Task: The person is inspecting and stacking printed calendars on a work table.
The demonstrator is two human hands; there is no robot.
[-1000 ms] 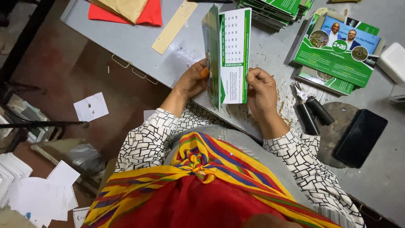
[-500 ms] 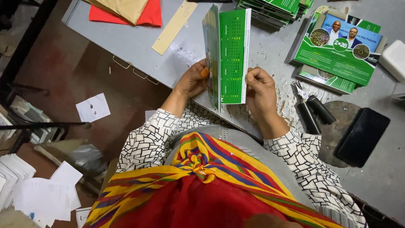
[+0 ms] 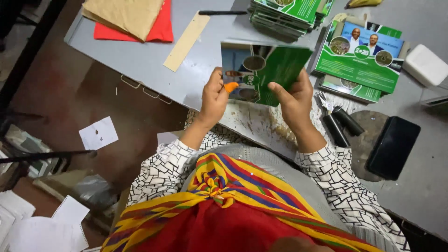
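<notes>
- The glossy green-and-blue printed card booklet was held up off the grey metal table, between both hands and near the person's chest, tilted so that its cover faced up.
- Its long axis ran left to right, from one hand across to the other, with the right end lifted a little higher.
- The left hand pinched the booklet's left part, thumb on the front, the fingers tucked behind; an orange rubber thumb cap sat right against the printed face.
- The right hand gripped the lower right part, thumb laid on the green cover, the fingers hidden behind. Both hands were closed on the booklet and equally close to it.
- The cover looked smooth and shiny, thin stiff card, with round picture insets on it.
- Far and just right of the hands stood a stack of matching green booklets; right of the held booklet lay another pile of green printed booklets, flat on the table.
- Just beside the right wrist lay a black-handled tool, what sort I could not tell, and further right a flat black phone-like slab.
- At the far left sat a folded tan paper over a red sheet, with a plain brown cardboard strip lying slantwise near them.
- A white rounded block rested at the far right.
- The table edge under the hands was scuffed and smeared.
</notes>
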